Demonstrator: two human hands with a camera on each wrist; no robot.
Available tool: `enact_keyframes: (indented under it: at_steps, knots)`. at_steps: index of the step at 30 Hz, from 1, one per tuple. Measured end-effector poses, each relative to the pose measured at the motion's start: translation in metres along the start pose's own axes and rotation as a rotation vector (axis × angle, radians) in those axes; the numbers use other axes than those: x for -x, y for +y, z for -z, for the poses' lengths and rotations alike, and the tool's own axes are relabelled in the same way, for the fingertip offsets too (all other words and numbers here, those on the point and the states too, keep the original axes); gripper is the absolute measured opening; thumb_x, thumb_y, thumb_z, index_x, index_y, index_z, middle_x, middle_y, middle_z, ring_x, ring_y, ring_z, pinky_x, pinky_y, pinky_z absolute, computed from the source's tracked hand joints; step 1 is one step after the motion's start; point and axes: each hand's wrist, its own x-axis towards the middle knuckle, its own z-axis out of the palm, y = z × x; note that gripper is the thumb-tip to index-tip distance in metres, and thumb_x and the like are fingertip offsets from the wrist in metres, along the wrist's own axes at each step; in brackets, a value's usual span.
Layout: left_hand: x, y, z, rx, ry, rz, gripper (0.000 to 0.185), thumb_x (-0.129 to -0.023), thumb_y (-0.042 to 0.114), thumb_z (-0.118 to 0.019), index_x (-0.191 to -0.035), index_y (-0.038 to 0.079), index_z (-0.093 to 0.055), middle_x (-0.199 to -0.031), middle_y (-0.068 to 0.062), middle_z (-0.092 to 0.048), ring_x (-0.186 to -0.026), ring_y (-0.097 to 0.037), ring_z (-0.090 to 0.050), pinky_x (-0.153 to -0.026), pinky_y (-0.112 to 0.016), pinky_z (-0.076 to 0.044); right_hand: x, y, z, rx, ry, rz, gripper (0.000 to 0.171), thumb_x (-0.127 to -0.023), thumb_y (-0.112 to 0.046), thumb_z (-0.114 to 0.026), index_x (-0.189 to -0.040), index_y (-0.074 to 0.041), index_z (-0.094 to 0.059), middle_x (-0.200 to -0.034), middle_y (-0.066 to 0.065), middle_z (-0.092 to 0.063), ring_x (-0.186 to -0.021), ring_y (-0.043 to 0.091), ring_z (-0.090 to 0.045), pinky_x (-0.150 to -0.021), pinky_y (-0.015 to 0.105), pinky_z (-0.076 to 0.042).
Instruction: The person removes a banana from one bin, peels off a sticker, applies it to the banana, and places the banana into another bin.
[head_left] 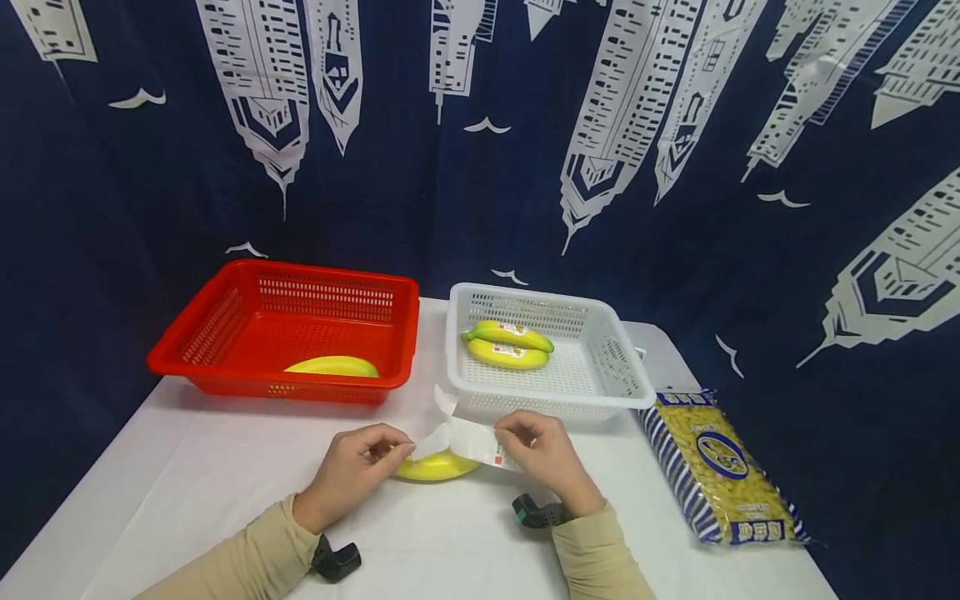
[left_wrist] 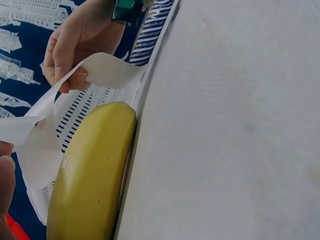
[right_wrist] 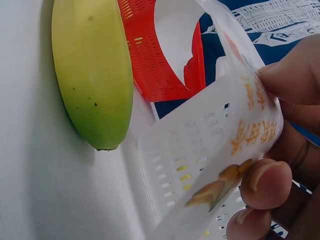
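A white sticker strip (head_left: 472,440) is stretched between the two hands, above the near side of a yellow banana (head_left: 435,468) lying on the table. My left hand (head_left: 363,467) pinches its left end between thumb and fingertips, close to the banana's left tip. At the other end, the right hand (head_left: 543,450) grips the strip between thumb and fingers. Orange lettering and a small banana picture show on the strip (right_wrist: 250,115) in the right wrist view. In the left wrist view, the strip curls beside the bare-skinned banana (left_wrist: 95,170); only part of the left thumb shows.
Behind the left hand stands a red basket (head_left: 300,390) with one banana (head_left: 333,367) inside. A white basket (head_left: 536,400) to its right holds two labelled bananas (head_left: 510,354). At the right lies a bag of pasta (head_left: 723,467). A dark patterned curtain (head_left: 487,192) hangs behind the table.
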Motion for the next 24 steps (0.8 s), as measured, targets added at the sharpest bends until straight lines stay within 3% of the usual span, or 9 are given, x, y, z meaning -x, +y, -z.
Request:
enact_keyframes:
  at_steps: [19,24]
  knots:
    - [-0.0010,0.0015,0.0022,-0.008,-0.003,0.019,0.022,-0.085,0.004,-0.083,-0.094,0.022,-0.075,-0.077,0.015,-0.068,-0.065,-0.001,-0.056,-0.056,-0.020,-0.048,0.0001,0.0001,0.0030,0.009,-0.012,-0.035,0.004,-0.094,-0.014,-0.073,-0.093,-0.014,-0.077,-0.085,-0.008,-0.073,-0.074,0.012,-0.059,-0.069,0.025,-0.050]
    - [-0.0013,0.0006,0.0023,-0.003,-0.003,0.021,0.020,-0.086,0.006,-0.083,-0.093,0.022,-0.075,-0.076,0.014,-0.068,-0.064,-0.001,-0.055,-0.055,-0.020,-0.047,-0.0003,0.0009,0.0033,0.014,0.001,-0.022,0.009,-0.092,-0.007,-0.073,-0.092,-0.016,-0.077,-0.086,-0.007,-0.073,-0.074,0.012,-0.060,-0.069,0.025,-0.051]
